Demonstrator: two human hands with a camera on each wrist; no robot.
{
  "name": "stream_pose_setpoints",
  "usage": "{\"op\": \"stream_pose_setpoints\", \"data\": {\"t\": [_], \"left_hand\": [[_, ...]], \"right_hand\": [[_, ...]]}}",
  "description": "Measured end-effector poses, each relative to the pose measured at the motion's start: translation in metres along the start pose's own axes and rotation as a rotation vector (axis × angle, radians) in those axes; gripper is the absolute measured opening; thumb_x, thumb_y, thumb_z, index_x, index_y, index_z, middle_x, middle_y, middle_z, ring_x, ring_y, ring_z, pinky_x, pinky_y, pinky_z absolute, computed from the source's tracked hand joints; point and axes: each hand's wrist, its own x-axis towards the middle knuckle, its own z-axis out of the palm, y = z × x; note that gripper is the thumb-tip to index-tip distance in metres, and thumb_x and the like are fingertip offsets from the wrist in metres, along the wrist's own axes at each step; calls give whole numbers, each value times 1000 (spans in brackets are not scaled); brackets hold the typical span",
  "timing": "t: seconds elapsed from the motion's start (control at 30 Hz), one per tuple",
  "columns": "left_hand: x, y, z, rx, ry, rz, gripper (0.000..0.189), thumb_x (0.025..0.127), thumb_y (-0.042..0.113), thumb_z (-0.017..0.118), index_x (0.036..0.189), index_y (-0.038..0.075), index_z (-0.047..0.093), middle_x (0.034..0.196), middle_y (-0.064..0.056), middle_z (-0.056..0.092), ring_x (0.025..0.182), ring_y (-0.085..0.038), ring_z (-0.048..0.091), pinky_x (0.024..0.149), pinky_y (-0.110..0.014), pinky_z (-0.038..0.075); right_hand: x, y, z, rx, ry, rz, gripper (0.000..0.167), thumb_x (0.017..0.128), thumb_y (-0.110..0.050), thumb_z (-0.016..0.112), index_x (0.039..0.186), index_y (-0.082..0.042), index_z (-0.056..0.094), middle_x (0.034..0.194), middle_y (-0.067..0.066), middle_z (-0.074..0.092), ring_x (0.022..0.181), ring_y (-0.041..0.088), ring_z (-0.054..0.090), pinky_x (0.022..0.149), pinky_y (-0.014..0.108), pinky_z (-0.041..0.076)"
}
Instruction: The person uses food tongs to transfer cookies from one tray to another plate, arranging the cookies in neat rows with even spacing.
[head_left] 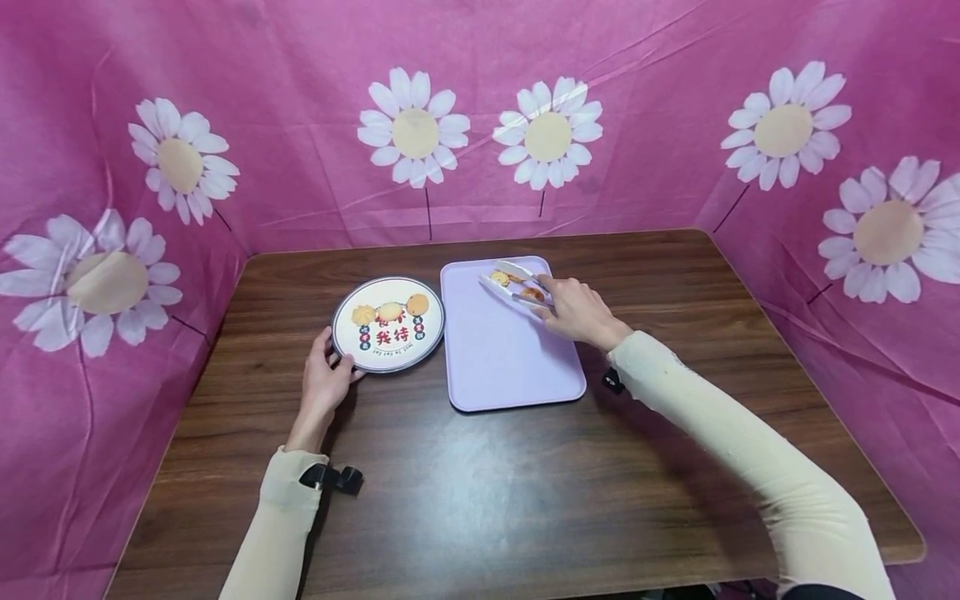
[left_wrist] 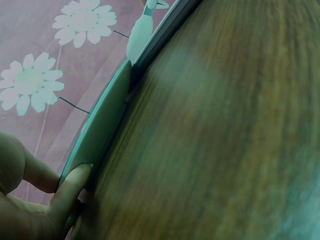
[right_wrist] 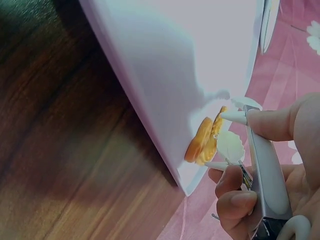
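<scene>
My left hand [head_left: 327, 385] grips the near-left rim of a round white plate [head_left: 386, 291] with a dark edge and red printed characters. Three cookies [head_left: 390, 312] lie in a row on it. In the left wrist view the thumb [left_wrist: 75, 187] presses against the plate's side [left_wrist: 102, 122]. My right hand [head_left: 583, 313] holds tongs [head_left: 498, 289] with white tips and a metal handle over the far end of a lilac tray [head_left: 510, 375]. A browned pastry [head_left: 532, 293] and a yellow cookie [head_left: 500, 277] lie between the tips. In the right wrist view the tips spread around the baked pieces [right_wrist: 200, 141].
Plate and tray lie side by side on a dark wood-grain table [head_left: 450, 492]. A pink cloth [head_left: 480, 42] printed with big daisies hangs behind and along both sides. Black wrist mounts [head_left: 333, 478] sit by both sleeves.
</scene>
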Motion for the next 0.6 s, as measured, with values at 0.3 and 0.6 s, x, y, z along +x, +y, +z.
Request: {"op": "stream_pose_setpoints", "data": {"t": [0.3, 0.6], "left_hand": [[2, 0, 0, 15, -8, -8, 73, 106, -2, 42, 169, 11, 7, 173, -18, 18, 153, -33, 38, 82, -9, 62], [2, -1, -1, 15, -8, 1, 73, 105, -2, 42, 169, 10, 8, 172, -19, 19, 153, -34, 37, 79, -7, 62]], "right_hand": [[-1, -2, 3, 13, 2, -7, 59, 96, -34, 68, 145, -4, 55, 104, 26, 72, 81, 39, 69, 66, 59, 61], [-3, -3, 4, 33, 3, -24, 61, 96, -32, 68, 148, -5, 53, 101, 24, 72, 77, 33, 64, 62, 54, 60]]}}
